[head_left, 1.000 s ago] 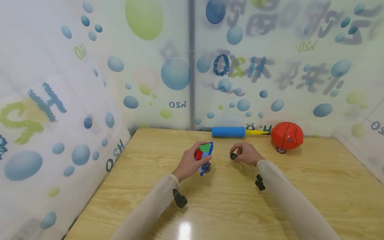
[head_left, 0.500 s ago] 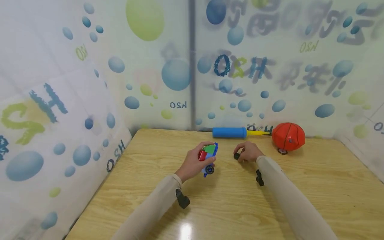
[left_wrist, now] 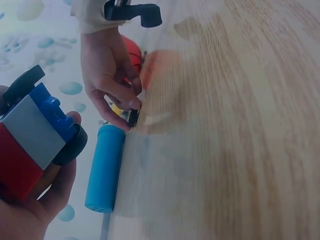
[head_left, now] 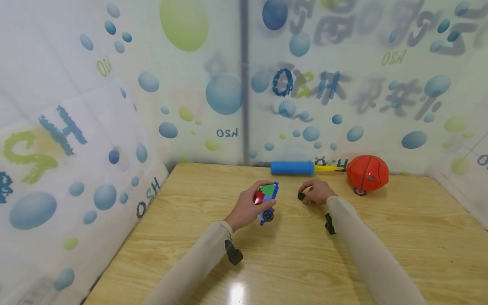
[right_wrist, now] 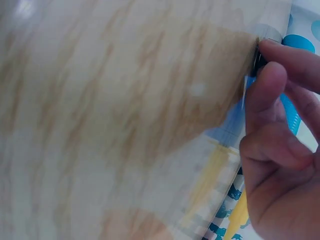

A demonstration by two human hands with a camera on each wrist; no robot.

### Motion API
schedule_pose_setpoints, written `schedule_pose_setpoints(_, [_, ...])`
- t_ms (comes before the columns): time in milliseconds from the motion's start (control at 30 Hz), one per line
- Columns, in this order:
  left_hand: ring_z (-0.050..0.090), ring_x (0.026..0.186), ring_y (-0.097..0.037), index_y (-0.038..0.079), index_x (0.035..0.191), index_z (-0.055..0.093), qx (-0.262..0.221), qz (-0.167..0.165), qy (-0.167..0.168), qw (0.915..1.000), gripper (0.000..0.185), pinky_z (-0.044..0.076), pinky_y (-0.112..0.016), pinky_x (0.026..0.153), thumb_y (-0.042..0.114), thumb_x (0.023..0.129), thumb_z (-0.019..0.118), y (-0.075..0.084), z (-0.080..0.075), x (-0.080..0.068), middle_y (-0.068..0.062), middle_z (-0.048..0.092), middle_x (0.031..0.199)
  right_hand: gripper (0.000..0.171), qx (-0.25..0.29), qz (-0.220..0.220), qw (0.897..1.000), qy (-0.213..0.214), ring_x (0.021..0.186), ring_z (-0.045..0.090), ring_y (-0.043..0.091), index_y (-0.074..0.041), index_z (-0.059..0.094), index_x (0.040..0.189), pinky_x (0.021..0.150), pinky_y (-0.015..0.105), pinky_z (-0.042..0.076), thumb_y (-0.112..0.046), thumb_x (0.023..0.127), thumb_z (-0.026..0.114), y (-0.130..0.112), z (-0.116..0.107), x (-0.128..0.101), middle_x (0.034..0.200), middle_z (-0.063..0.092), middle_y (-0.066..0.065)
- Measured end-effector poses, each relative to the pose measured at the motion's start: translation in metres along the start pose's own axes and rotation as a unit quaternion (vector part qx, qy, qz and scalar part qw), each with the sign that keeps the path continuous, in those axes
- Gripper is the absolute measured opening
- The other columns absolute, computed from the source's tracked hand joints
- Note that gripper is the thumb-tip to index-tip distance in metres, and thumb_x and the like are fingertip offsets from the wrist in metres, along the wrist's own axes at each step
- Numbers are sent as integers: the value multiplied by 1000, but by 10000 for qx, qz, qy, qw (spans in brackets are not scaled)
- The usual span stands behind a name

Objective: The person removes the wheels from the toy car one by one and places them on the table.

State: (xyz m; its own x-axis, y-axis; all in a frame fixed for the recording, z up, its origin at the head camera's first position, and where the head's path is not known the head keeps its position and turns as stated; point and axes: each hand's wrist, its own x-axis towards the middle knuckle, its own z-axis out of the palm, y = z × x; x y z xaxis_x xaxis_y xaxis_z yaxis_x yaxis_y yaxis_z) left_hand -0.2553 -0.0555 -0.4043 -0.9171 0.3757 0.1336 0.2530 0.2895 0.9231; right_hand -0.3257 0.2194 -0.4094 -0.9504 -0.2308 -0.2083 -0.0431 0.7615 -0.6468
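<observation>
My left hand (head_left: 245, 207) grips a small toy vehicle (head_left: 268, 190) of red, green, blue and pale blocks, its thumb across the near side. A black wheel (head_left: 268, 216) sits at the vehicle's lower end; the left wrist view shows two dark tyres on it. To the right, my right hand (head_left: 318, 192) pinches a loose black wheel (head_left: 301, 196) between thumb and fingertips. In the left wrist view that loose wheel (left_wrist: 133, 118) is right at the tabletop, and the right wrist view shows the wheel (right_wrist: 258, 60) edge-on beyond the thumb.
Behind the hands, a blue hand pump (head_left: 292, 168) with a yellow nozzle (head_left: 328, 168) lies along the table's back edge. A red ball-shaped thing (head_left: 367, 173) with black lines stands at the back right, a small wheel (head_left: 359, 192) under it. Patterned sheets (head_left: 225, 55) enclose the wooden table (head_left: 289, 258).
The loose wheel has moved slightly right in the right hand and turned, its ring face no longer towards the head camera. The left hand and toy vehicle have shifted slightly right.
</observation>
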Motion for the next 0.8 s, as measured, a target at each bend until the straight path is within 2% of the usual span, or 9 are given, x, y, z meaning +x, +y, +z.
schedule_pose_setpoints(100, [72, 87, -17, 43, 137, 50, 33, -2, 19, 10000, 48, 61, -33, 77, 35, 94, 71, 0, 0, 0, -13, 65, 119, 39, 18, -6, 10000, -24, 56, 61, 14, -5, 70, 121, 56, 28, 49, -4, 83, 74, 0, -1, -1, 79, 72, 10])
schedule_pose_setpoints(333, [71, 87, -16, 41, 139, 50, 34, -36, 37, 10000, 49, 60, -31, 74, 34, 95, 69, 1, 1, 0, -13, 66, 117, 44, 111, -125, 9999, -9, 58, 61, 15, -6, 68, 126, 57, 29, 49, -5, 82, 75, 2, -4, -1, 76, 73, 7])
schedule_pose_setpoints(600, [67, 95, -18, 41, 140, 49, -88, -193, 197, 9996, 48, 58, -31, 78, 37, 96, 67, 2, 2, 1, -11, 63, 120, 42, 325, -609, 9974, 212, 62, 63, 26, -2, 66, 128, 60, 33, 48, -6, 87, 73, -11, -8, -15, 82, 74, 14])
schedule_pose_setpoints(800, [70, 96, -19, 41, 141, 47, -343, -279, 258, 9987, 49, 60, -34, 82, 35, 96, 67, -1, 1, 2, -12, 62, 122, 39, 739, -989, 9919, 305, 68, 62, 36, -1, 67, 126, 58, 31, 46, -7, 88, 72, -26, -3, -30, 81, 68, 10])
